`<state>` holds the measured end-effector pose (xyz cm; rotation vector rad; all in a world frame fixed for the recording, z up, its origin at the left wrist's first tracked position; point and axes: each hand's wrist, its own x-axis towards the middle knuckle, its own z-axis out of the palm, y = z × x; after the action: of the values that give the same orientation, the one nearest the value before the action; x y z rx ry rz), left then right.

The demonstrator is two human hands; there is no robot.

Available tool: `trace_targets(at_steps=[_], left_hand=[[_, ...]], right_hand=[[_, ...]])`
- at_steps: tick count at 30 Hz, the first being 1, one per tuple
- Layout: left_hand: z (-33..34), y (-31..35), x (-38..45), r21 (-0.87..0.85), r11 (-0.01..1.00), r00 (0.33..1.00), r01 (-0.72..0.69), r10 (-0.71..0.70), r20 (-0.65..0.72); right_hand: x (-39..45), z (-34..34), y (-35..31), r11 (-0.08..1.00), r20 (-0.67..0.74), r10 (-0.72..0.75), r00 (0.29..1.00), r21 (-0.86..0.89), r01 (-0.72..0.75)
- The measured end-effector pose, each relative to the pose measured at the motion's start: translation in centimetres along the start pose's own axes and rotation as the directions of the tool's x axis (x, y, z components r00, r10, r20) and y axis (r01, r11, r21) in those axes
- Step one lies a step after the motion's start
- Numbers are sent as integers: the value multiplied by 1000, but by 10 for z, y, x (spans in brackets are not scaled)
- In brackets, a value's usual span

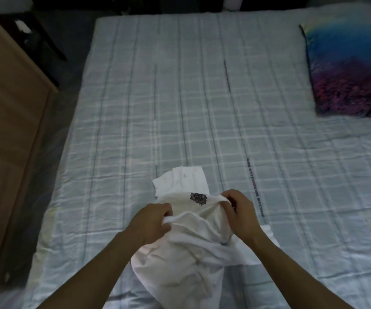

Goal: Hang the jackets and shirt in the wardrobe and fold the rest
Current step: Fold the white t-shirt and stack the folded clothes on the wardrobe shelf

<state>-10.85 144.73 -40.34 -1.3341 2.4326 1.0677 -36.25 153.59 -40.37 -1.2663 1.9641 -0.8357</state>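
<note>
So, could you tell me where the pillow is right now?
In the head view the pillow lies at the far right of the bed, well beyond the white garment.

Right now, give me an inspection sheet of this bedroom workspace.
Surface: bed with a pale checked sheet, lightly creased.
Job's things: white garment with a small dark emblem, bunched at the near edge.
Clutter: blue and purple pillow, far right.
Hands: left hand and right hand both grip the garment's upper edge.
Cables: nothing seen.
Surroundings: wooden wardrobe at left; dark furniture beyond, unclear.
</note>
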Motion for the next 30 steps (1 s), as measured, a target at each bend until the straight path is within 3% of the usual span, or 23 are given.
trace_targets(at_steps=[2, 6, 12, 18, 22, 25, 30], left_hand=[[-7, 12, -5, -14, 999, 998, -42, 41, -49], [-40, 48, -5, -59, 986, 946, -156, 132, -297], [-76, 103, -20, -39, 931, 901, -364, 341, -269], [-88, 140, -39, -233, 861, 851, -452, 339, -401], [-109, 172, -50, -161, 814, 774, -558, 440, -456], [-119, 193, -65, -204, 777, 771, -596, 483, -415], [-144, 218, -100, -239, 718, 718, -653, 488, -496]], right_hand=[[-5, -11, -23, 996, 40, -90, 995, 14, 89], [-22, -36, -68, 984, 56, -160, 986, 90, 154], [-48, -84, -126, 965, -28, -209, 977, 159, 211], [-73, -132, -167, 935, -132, -298, 945, 161, 317], [-97, -149, -192, 910, -143, -364, 920, 155, 384], [-115, -165, -207, 886, -171, -417, 893, 143, 441], [-136, -218, -212, 889, -329, -426, 843, 23, 458]])
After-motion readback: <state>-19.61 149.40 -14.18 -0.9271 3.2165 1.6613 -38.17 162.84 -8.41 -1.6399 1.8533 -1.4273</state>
